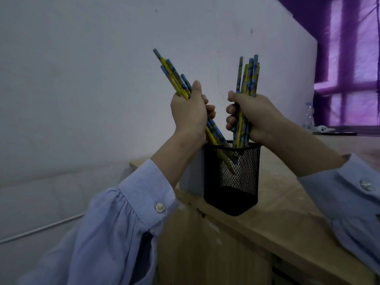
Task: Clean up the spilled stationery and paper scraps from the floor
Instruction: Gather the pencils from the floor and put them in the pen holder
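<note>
The left hand [190, 112] grips a bundle of blue-and-yellow pencils [174, 76] that leans up to the left, its lower ends inside the black mesh pencil holder [231, 179]. The right hand [249, 116] grips a second, nearly upright pencil bundle [248, 76] whose lower ends also dip past the holder's rim. The holder stands at the near corner of the wooden desk [287, 206], directly below both hands.

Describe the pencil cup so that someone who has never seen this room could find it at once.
Find the wooden table beside the white wall. At its left edge, under the left hand and right hand gripping blue-and-yellow pencils, stands the pencil cup. It is the only black wire-mesh container, with pencil ends dipping inside.
</note>
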Tool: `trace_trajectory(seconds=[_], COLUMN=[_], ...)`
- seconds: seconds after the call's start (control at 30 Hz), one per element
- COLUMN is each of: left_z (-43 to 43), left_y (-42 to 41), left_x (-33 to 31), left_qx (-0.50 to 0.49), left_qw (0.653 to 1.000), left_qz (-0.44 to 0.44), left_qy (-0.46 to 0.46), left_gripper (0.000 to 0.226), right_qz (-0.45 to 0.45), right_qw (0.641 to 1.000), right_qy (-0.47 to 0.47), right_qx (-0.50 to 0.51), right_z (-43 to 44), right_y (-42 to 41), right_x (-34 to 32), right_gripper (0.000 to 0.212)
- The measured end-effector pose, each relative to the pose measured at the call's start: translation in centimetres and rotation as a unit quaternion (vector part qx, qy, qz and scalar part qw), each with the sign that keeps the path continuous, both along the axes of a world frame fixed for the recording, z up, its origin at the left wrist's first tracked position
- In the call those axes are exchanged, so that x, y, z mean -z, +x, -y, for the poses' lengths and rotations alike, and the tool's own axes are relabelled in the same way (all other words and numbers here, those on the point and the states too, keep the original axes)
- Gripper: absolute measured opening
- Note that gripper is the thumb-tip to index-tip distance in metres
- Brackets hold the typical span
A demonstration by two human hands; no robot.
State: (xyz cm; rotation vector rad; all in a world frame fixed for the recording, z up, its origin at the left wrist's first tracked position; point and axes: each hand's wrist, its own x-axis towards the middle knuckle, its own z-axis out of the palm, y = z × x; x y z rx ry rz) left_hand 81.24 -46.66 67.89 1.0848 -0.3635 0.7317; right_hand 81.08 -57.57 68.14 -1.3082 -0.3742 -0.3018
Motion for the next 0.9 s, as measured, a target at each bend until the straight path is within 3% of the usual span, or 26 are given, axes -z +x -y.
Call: trace_trajectory(seconds=[0.23,0.6,0.9], left_z=[0.5,0.6,0.7], left_y=[-0.7,-1.3,-1.7], left_x=[1.1,1.6,1.5], left_qx=[-0.013,-0.044,-0.078], left_qw=[0.993,0.991,0.989], left_qz=[0.039,0.01,0.002], left_qy=[0.113,0.128,0.129], left_gripper=[0.026,0.021,0.046], right_qz=[-0.001,0.025,0.059], right_qw=[0.999,1.0,0.998], right_qy=[-0.04,-0.016,0.013], right_qx=[-0.017,0.003,0.019], right_z=[0.1,0.5,0.6], right_y=[-0.8,-0.7,-0.7], right_x=[0.2,0.4,0.1], right_gripper=[0.014,0.014,0.036])
